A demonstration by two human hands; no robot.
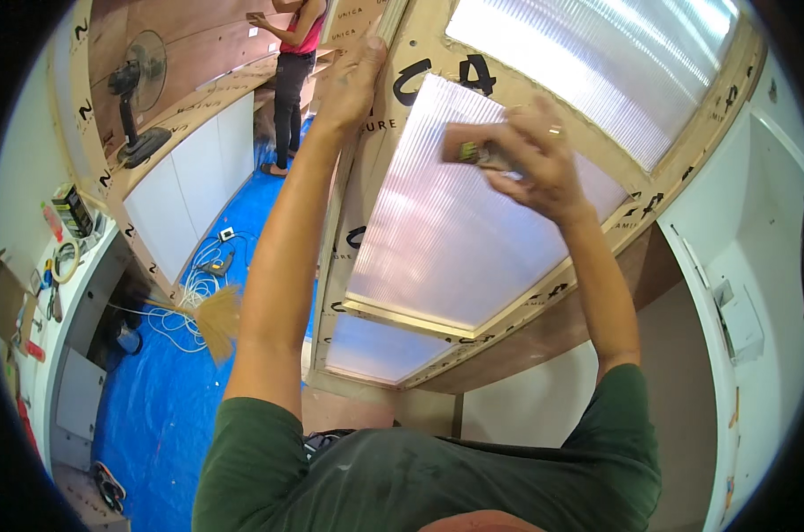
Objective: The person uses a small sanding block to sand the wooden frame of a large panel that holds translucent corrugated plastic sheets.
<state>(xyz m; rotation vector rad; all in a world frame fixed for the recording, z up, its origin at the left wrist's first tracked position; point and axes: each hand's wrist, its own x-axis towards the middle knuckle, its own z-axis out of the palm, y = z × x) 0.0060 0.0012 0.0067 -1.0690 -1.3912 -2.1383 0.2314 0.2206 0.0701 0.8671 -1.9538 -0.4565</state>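
Note:
A tall plywood frame (357, 213) with ribbed translucent panels (455, 222) stands right before me. My left hand (353, 80) presses flat against the frame's left wooden edge near its top. My right hand (530, 160) is closed on a small brown block-shaped tool (468, 146), held against the upper part of the middle panel. Both my forearms reach up from the lower edge, in green sleeves.
Blue sheeting (167, 390) covers the floor at left, with white cables (193, 297) and a straw broom (211, 315) on it. White cabinets (184, 191) line the left wall, a black fan (136, 97) standing on top. Another person (295, 80) stands at the back.

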